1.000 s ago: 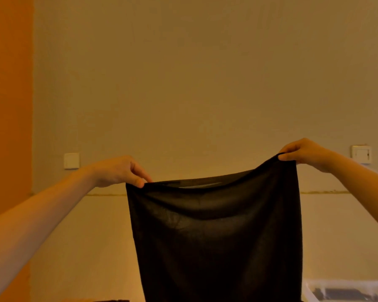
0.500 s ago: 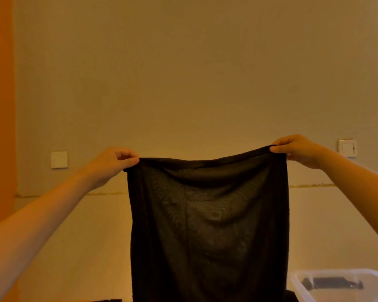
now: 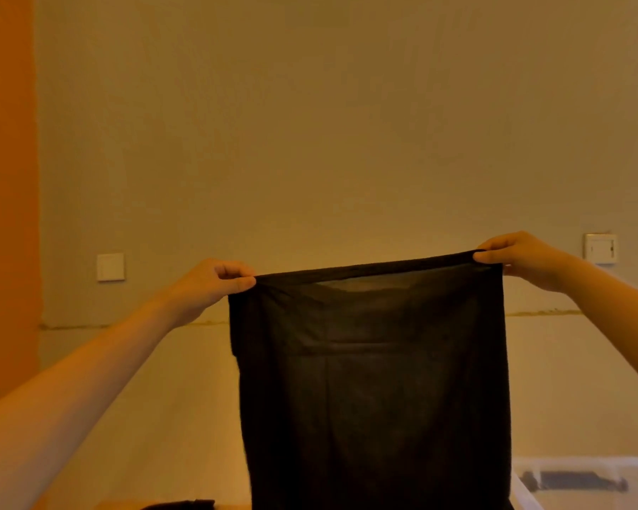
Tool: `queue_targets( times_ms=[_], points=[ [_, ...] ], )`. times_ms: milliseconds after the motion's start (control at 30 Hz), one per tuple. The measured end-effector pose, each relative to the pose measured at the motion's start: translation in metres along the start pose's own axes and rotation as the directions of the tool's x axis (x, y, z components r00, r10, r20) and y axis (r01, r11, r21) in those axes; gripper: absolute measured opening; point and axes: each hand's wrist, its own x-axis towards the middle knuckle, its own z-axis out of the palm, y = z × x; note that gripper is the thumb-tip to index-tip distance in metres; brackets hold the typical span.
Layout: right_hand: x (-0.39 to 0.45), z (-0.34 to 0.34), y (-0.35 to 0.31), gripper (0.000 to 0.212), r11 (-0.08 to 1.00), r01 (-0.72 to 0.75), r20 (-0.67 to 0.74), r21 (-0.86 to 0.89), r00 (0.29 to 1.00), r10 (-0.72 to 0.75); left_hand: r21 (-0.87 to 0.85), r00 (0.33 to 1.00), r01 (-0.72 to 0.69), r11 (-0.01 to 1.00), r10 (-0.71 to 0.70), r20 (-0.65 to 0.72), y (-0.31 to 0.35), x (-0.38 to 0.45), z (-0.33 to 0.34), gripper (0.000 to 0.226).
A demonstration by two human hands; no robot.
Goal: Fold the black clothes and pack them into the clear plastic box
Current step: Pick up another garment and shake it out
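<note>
Step in hand looks like spreading out before the first fold. Black garment (image 3: 372, 392) hangs taut in the air, above and left of the clear plastic box (image 3: 582, 484). Left hand (image 3: 209, 288) pinches its top left corner, right hand (image 3: 512, 257) pinches the top right, fingers curled tight on the hem. Next: probably bring the corners together to halve it, keeping edges aligned; thin fabric may slip or skew.
</note>
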Motion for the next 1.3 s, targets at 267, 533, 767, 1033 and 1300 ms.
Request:
queue_targets(
  times_ms=[267, 533, 767, 1033, 1300],
  points=[
    [-0.003, 0.0, -0.005, 0.014, 0.894, 0.073, 0.135, -0.443, 0.991, -0.014, 0.413, 0.992, 0.089, 0.907, -0.119, 0.048, -0.019, 0.0, -0.026, 0.023],
    [0.004, 0.018, -0.017, 0.006, 0.711, 0.143, 0.254, -0.689, 0.966, 0.052, 0.925, 0.99, 0.133, 0.356, -0.01, -0.139, -0.017, 0.013, -0.041, 0.009],
    [0.013, 0.019, -0.041, 0.013, 0.636, 0.093, 0.122, -0.766, 0.993, 0.002, 0.928, 0.937, 0.325, 0.182, 0.074, -0.343, 0.014, 0.03, -0.043, 0.017],
    [0.012, -0.001, -0.072, 0.006, 0.991, 0.032, -0.122, -0.129, 0.991, -0.047, 0.661, 0.825, 0.235, 0.713, 0.213, -0.524, 0.066, 0.045, -0.055, 0.016],
    [0.006, -0.013, -0.081, 0.007, 0.998, 0.056, -0.135, 0.03, 0.989, -0.052, 0.365, 0.864, 0.218, 0.905, -0.005, -0.504, 0.078, 0.043, -0.056, 0.011]
  ],
)
